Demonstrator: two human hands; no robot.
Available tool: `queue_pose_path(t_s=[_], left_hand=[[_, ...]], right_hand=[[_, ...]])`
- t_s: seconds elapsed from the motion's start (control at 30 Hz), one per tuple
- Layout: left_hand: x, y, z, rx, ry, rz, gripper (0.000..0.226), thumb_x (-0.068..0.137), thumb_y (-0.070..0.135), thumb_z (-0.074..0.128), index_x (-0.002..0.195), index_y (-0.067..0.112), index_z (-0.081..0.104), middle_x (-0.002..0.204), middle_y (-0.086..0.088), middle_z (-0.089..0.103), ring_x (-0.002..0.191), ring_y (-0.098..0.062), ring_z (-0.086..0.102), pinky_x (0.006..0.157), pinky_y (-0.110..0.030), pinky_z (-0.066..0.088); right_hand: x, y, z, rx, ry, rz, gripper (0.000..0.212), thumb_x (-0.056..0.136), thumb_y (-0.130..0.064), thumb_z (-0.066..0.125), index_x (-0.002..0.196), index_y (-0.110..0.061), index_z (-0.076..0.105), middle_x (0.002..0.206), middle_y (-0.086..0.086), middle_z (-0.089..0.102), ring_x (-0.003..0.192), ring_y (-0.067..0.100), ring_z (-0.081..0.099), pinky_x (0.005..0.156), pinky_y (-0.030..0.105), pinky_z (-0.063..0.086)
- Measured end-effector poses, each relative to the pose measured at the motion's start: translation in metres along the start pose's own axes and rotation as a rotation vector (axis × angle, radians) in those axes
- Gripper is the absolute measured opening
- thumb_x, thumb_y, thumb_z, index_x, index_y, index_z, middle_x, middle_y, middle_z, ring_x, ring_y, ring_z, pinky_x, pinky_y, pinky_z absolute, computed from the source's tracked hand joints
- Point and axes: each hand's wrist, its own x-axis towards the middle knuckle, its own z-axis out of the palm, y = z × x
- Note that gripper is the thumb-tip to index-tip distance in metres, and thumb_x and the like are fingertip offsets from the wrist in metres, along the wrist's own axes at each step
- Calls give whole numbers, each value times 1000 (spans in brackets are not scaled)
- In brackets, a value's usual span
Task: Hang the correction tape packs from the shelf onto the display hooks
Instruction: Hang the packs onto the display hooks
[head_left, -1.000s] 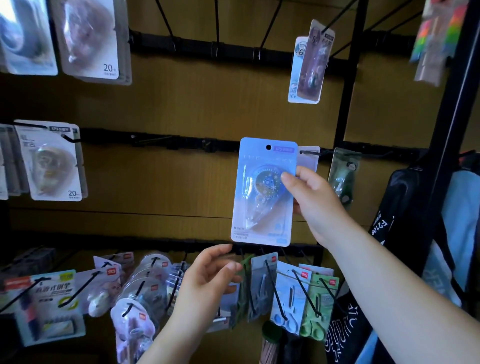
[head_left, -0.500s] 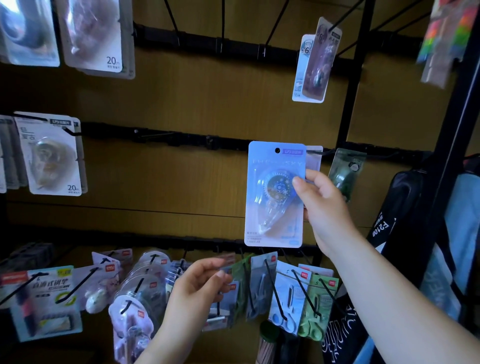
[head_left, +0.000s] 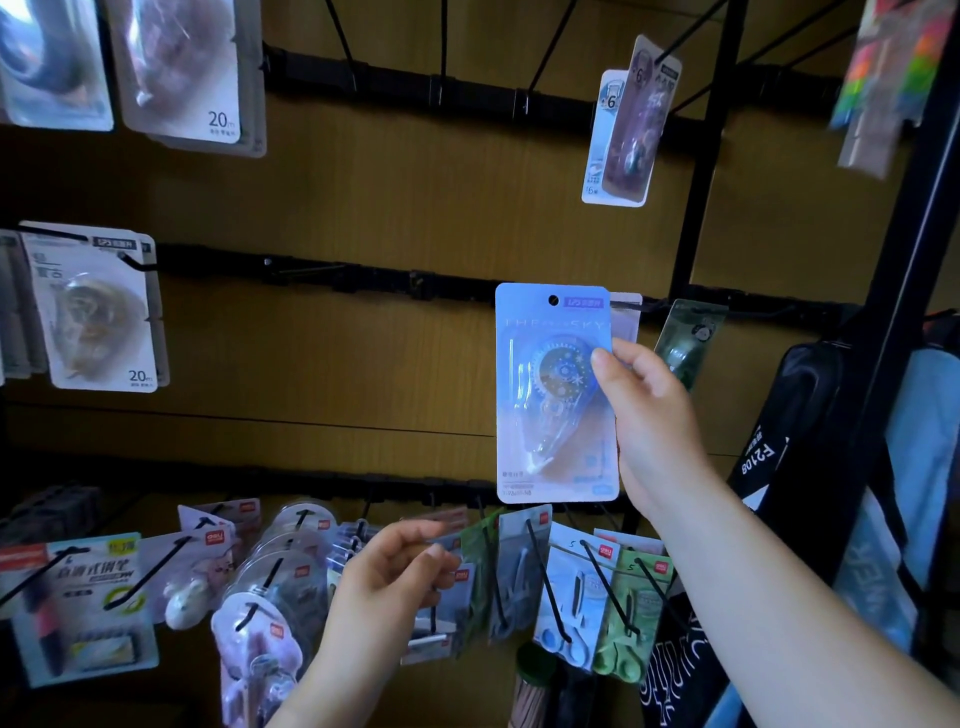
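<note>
At the right edge of a blue correction tape pack (head_left: 556, 415), pinched by the right hand (head_left: 657, 421): thumb (head_left: 607, 361) flat on the front beside the clear bubble, other fingers hidden behind the card. Held upright in the air, in front of the wooden back panel (head_left: 363, 208) and just below the middle rail (head_left: 363, 278), punched hole (head_left: 553, 300) free of any hook. Half covered behind its top right corner, a pale pack (head_left: 627, 319) on a hook (head_left: 649, 305), too little showing to read; just right of that, a green pack (head_left: 687, 340), blurred. Lower down, left hand (head_left: 384, 587) with fingers loosely curled in front of the bottom row of hanging packs (head_left: 561, 587); impossible to tell whether gripping one or only touching. Toward the left, white packs (head_left: 93, 312) marked 20, the outermost cut off by the frame. On the held pack: pale blue card, rounded corners, dark logo strip beside the hole, faint lettering ending in SKY, a see-through teardrop dispenser with a gold-and-blue gear wheel, tip pointing down and left, bottom print too fine to read.
</note>
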Motion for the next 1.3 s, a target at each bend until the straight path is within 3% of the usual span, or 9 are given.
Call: queue_pose_path(t_s=[0.17, 0.37, 0.5, 0.67, 0.83, 0.93, 1.07, 1.2, 1.3], left_hand=[[4, 12, 14, -12, -24, 84, 16, 92, 15, 46, 88, 24, 59, 65, 4, 67, 57, -1, 64, 56, -14, 53], [15, 44, 38, 2, -105, 186, 16, 90, 13, 51, 92, 29, 55, 69, 9, 75, 68, -6, 70, 72, -28, 57], [16, 43, 42, 18, -85, 187, 20, 89, 11, 54, 93, 31, 53, 69, 7, 75, 72, -11, 72, 79, -35, 57], [18, 38, 43, 26, -57, 186, 27, 89, 13, 54, 95, 38, 47, 64, 13, 74, 64, -5, 71, 79, -34, 56], [35, 37, 45, 89, -15, 136, 20, 92, 14, 50, 105, 29, 45, 68, 7, 69, 54, -3, 66, 74, -32, 55], [53, 37, 47, 136, -17, 106, 11, 94, 16, 46, 103, 21, 49, 70, 5, 66, 59, -6, 62, 66, -26, 53], [89, 32, 54, 248, -4, 81, 20, 96, 14, 39, 105, 6, 55, 70, 2, 61, 67, -15, 62, 71, -32, 54], [120, 28, 52, 337, 38, 67, 21, 96, 14, 37, 103, 8, 55, 67, 5, 59, 64, -13, 58, 52, -23, 40], [132, 26, 40, 405, 58, 85, 16, 95, 19, 41, 94, 11, 55, 72, 3, 64, 64, -17, 52, 55, -25, 39]], right_hand=[[-1, -2, 3, 21, -3, 17, 14, 92, -19, 49, 106, -18, 52, 94, -7, 61, 99, 16, 59, 93, 33, 46], [0, -2, 3, -3, 1, -11, 14, 92, -18, 49, 106, -17, 51, 88, -11, 60, 83, 3, 58, 81, 22, 46], [3, 2, 2, -22, 42, 3, 22, 91, -20, 51, 112, -15, 53, 99, -3, 60, 100, 16, 58, 94, 33, 44], [7, 5, 3, -82, 33, 28, 34, 91, -23, 51, 123, -12, 49, 120, 6, 58, 113, 21, 55, 102, 39, 42], [17, 8, 8, -136, 32, 26, 34, 93, -22, 49, 125, -12, 47, 112, -1, 51, 101, 13, 51, 78, 20, 41], [31, 12, 14, -211, 40, 23, 29, 94, -23, 47, 121, -14, 47, 103, -6, 47, 80, 3, 48, 60, 10, 33], [53, 22, 26, -302, 104, 37, 22, 93, -24, 46, 113, -15, 50, 99, -3, 50, 87, 13, 48, 73, 24, 38], [71, 32, 33, -399, 94, 55, 28, 94, -26, 44, 119, -14, 48, 96, -4, 48, 87, 15, 47, 61, 25, 37], [77, 39, 35, -438, 59, 83, 28, 94, -28, 44, 118, -14, 46, 92, -2, 51, 80, 16, 49, 65, 29, 47]])
